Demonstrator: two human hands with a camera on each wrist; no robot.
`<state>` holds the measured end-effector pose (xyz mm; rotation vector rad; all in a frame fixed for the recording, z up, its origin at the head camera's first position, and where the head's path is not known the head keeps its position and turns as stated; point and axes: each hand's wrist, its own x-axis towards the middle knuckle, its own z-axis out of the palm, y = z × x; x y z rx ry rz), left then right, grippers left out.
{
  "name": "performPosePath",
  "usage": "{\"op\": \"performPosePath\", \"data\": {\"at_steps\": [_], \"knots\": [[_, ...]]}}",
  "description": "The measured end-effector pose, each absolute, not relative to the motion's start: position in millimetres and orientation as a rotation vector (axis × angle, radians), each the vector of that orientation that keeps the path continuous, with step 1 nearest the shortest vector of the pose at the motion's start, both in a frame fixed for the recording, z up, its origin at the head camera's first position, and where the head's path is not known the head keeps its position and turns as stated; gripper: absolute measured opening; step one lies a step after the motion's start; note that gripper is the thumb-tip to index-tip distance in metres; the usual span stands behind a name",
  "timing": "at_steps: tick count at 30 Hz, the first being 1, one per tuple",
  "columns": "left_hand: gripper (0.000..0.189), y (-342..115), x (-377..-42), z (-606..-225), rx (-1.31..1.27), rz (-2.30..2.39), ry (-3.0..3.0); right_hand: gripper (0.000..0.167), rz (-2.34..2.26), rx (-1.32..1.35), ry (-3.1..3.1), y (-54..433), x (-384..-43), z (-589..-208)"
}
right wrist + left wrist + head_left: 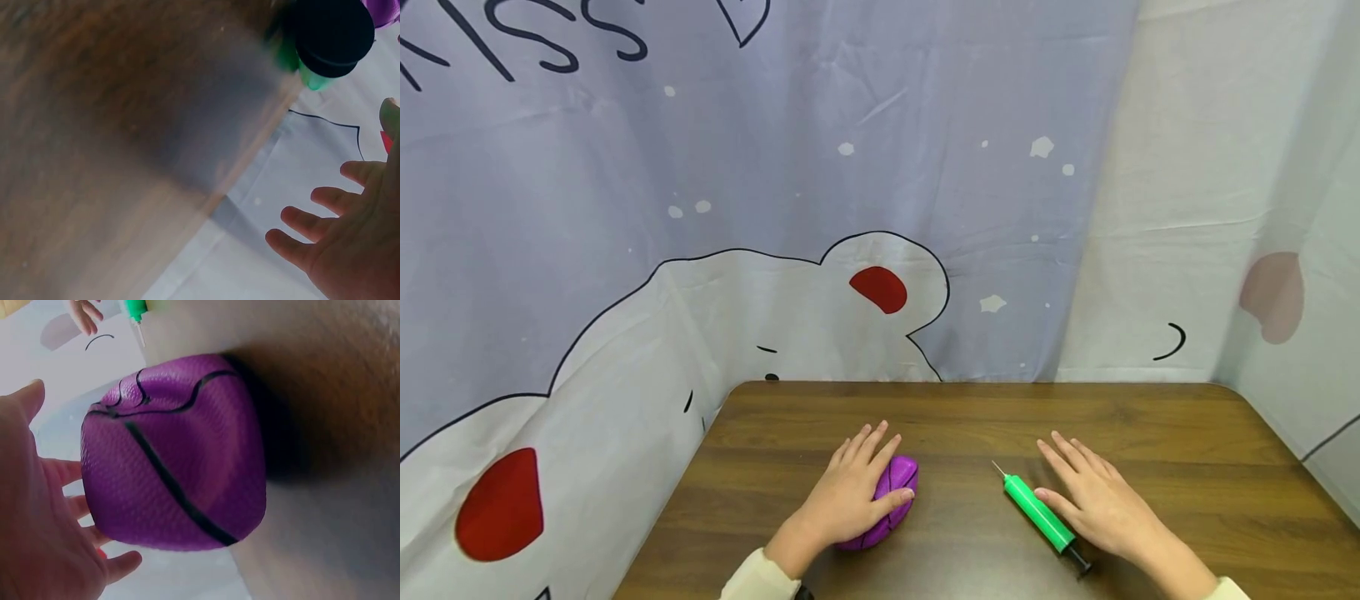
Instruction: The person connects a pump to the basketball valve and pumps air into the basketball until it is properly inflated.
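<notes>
A deflated purple ball (900, 477) with black seam lines sits on the table, its side caved in, as the left wrist view shows up close on the ball (181, 456). Just over its left side is my left hand (847, 493), fingers spread and fairly straight; whether they touch the ball I cannot tell. To the right lies a green ball pump (1036, 510) with a thin needle at its far end and a black handle at its near end. My right hand (1103, 506) hovers beside the pump, fingers extended, holding nothing.
The brown wooden table (955, 417) has rounded far corners. Behind it hangs a grey-blue and white curtain (775, 167) printed with cartoon shapes, which continues along both sides.
</notes>
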<state>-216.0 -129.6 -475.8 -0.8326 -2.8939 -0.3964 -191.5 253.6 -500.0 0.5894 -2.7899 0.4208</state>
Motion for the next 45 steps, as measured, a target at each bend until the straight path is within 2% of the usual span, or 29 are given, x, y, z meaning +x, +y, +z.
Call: {"op": "performPosePath", "data": {"at_steps": [5, 13, 18, 31, 38, 45], "knots": [[0.087, -125.8, -215.1, -477.8, -0.821, -0.374, -2.908, 0.068, 0.417, 0.616, -2.792, 250.0, -190.4, -501.7], [0.082, -118.6, -212.4, -484.1, -0.810, -0.347, -2.911, 0.071, 0.442, 0.645, -2.818, 243.0, -186.0, -504.7], [0.087, -115.0, -212.3, -486.7, -0.786, -0.308, -2.940, 0.074, 0.435, 0.654, -2.837, 239.7, -184.1, -506.9], [0.107, -107.8, -209.8, -495.6, -0.487, -0.264, -2.990, 0.078, 0.428, 0.711, -2.866, 236.0, -182.3, -510.5], [0.095, -104.4, -211.9, -497.1, -0.442, -0.239, -2.994, 0.080, 0.395, 0.735, -2.920, 236.8, -182.7, -512.6], [0.079, -103.1, -216.7, -494.7, -0.452, -0.230, -3.008, 0.060, 0.314, 0.781, -2.912, 237.3, -186.4, -512.0]]}}
